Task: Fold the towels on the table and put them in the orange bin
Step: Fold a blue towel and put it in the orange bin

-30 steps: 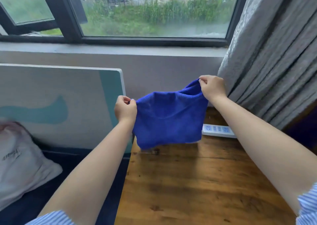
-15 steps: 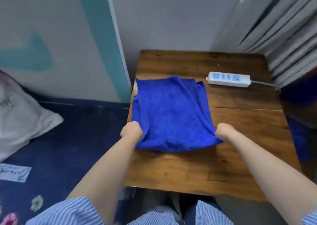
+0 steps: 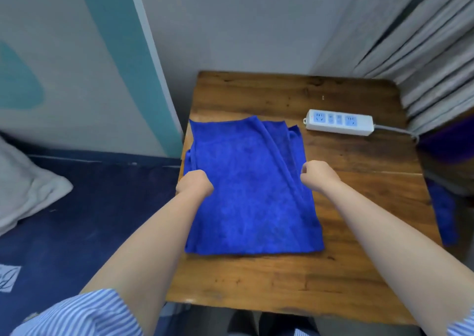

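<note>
**Blue towel flat on the table, a hand at each side**

A white power strip (image 3: 339,122) lies on the far right part of the wooden table (image 3: 282,284), just beyond the towel's far right corner and apart from it; its grey cable runs off toward the grey curtain (image 3: 423,53) at the right. A white and teal board (image 3: 77,66) leans against the wall left of the table, and a white pillow (image 3: 23,184) rests on the dark blue bed (image 3: 89,220) beside it. Another piece of blue cloth (image 3: 443,215) hangs below the table's right edge.

The blue towel (image 3: 251,194) lies spread on the left half of the table, its left border reaching the table's left edge. It looks doubled over, with a loose ridge of folds running along its right side from the far edge toward the near right corner. Its long axis runs away from the person, near edge to far edge.

The left hand (image 3: 195,184) sits on the towel's left border about halfway along, fingers curled under in a fist; whether they pinch the cloth cannot be told. The right hand (image 3: 318,176) is at the right border, over the ridge, fingers curled; its grasp on the cloth cannot be told either.
</note>
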The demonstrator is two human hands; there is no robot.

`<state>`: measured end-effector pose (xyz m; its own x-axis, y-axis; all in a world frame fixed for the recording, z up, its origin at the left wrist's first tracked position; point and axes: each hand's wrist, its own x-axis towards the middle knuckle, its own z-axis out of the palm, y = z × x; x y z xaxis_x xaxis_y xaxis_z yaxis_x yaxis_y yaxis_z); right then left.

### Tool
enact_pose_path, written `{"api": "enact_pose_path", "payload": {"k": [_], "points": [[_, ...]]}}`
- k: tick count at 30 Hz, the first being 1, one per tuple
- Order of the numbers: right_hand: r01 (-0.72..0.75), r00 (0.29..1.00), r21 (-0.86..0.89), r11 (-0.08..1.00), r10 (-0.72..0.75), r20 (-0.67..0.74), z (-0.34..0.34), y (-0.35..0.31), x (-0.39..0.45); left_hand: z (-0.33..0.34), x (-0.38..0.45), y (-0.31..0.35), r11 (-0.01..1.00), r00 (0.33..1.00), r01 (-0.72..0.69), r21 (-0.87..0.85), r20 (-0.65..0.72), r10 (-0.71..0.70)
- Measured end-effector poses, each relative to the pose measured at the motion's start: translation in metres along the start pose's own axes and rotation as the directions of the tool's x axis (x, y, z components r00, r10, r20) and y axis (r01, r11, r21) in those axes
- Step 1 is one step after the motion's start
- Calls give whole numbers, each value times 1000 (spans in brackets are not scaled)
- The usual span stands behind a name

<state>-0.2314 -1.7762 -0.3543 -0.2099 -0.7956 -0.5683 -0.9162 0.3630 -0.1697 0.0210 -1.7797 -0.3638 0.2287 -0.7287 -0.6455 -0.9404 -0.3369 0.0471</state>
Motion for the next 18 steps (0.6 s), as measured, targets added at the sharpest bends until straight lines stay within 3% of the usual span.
{"api": "enact_pose_path", "payload": {"k": [7, 12, 16, 18], "points": [[192, 977, -33, 981, -194, -93, -37, -33, 56, -45, 42, 30, 997, 987, -62, -47, -153, 54], [296, 951, -102, 950, -303, -63, -41, -47, 131, -55, 103, 56, 999, 981, -18, -32, -194, 12], [281, 945, -201, 938, -307, -110, -27, -56, 165, -53, 142, 59, 996, 980, 30, -82, -196, -46], [260, 948, -185, 948, -286, -136, -20, -58, 174, -49, 155, 56, 974, 973, 90, -206, -189, -130]]}}
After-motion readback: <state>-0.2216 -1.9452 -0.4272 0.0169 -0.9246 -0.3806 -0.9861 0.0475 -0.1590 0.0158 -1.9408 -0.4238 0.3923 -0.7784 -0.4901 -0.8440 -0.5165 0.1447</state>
